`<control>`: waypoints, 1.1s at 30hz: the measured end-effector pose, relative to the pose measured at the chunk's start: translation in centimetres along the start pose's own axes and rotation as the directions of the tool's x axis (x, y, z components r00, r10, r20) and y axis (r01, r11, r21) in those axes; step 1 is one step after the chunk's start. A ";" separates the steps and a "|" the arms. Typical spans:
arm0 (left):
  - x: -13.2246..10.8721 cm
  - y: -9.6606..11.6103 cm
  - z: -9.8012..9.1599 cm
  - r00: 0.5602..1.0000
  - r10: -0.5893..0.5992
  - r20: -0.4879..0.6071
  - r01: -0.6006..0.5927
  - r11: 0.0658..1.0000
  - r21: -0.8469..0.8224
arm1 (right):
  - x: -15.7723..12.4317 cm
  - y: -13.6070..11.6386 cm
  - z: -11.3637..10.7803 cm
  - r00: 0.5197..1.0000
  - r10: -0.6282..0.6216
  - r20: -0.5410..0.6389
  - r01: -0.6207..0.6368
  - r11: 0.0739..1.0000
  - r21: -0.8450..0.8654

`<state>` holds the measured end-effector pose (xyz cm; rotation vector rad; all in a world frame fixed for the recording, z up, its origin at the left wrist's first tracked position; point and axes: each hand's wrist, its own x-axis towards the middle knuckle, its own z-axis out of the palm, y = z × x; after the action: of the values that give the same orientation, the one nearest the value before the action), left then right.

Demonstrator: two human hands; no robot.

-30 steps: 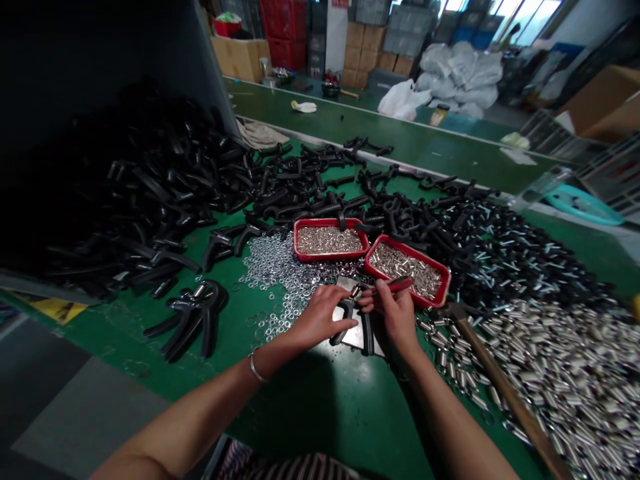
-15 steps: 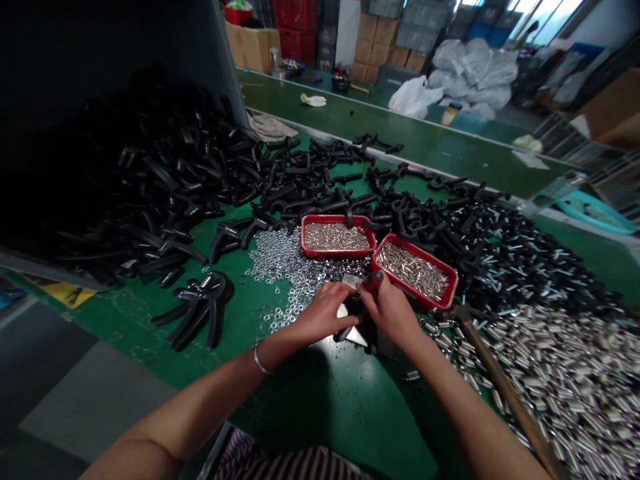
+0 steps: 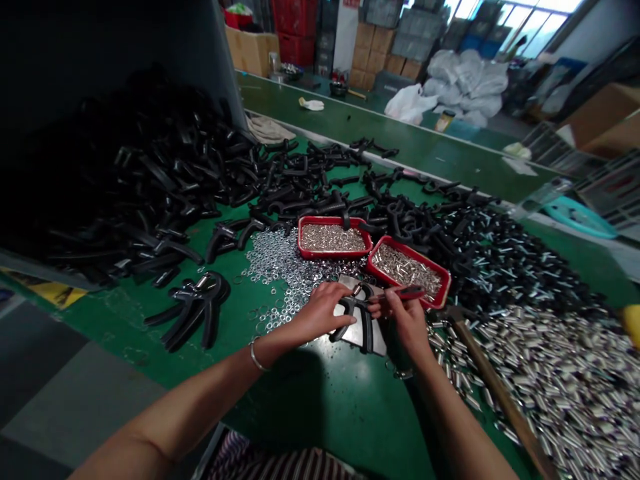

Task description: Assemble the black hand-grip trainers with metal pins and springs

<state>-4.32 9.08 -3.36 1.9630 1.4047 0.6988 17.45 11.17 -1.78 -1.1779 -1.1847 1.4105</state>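
Observation:
My left hand grips a black plastic clamp by its left side, thumb and fingers around it. The clamp lies on a bare metal plate, its legs pointing towards me, with a small silver cylinder near its top. My right hand is closed around a tool with a red-and-black handle, held nearly level just right of the clamp. The tool's exact kind is hard to make out. Its left end is close to the clamp; whether they touch, I cannot tell.
Two red trays, one of small rings and one of pins, stand behind my hands. Loose nuts lie left, silver cylinders and a hammer right. Finished-looking clamps sit left; black parts are heaped behind.
My right hand has drawn right, off the clamp, and the tool has swung from upright to nearly level. My left hand keeps its grip. The camera view has shifted slightly.

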 end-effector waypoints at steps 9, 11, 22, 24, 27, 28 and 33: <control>0.0 0.4 -0.2 1.000 -0.012 0.007 0.012 1.000 0.000 | -1.0 -0.7 1.4 0.994 -0.110 -0.016 0.094 0.911 -0.400; 0.0 0.5 -0.2 1.000 0.005 0.003 -0.005 1.000 0.007 | -1.3 -1.5 2.4 0.984 -0.170 0.052 0.163 0.750 -0.641; -0.2 0.7 0.0 1.000 -0.013 -0.004 0.013 0.998 0.057 | 3.7 -3.1 1.1 0.992 0.050 0.116 -0.090 0.925 0.369; -0.1 0.5 0.0 1.000 -0.016 -0.012 0.017 0.998 0.059 | 3.0 -2.6 0.2 0.997 0.060 0.051 -0.077 0.869 0.489; -0.2 0.5 0.1 1.000 -0.014 -0.012 0.015 0.998 0.062 | 1.0 -1.9 -1.6 0.992 0.110 0.068 -0.121 0.973 0.197; -0.4 0.6 0.1 1.000 -0.010 -0.007 0.010 0.998 0.065 | 0.3 -1.8 -2.5 0.987 0.135 0.086 -0.134 0.991 -0.018; -1.2 2.3 0.1 0.992 0.060 0.110 -0.074 0.989 0.126 | -2.5 -2.9 -8.2 0.986 0.162 0.049 -0.014 0.370 -0.929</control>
<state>-3.14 7.30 -1.83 2.1247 1.3556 0.5353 26.06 9.91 0.75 -1.9475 -2.1988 0.7917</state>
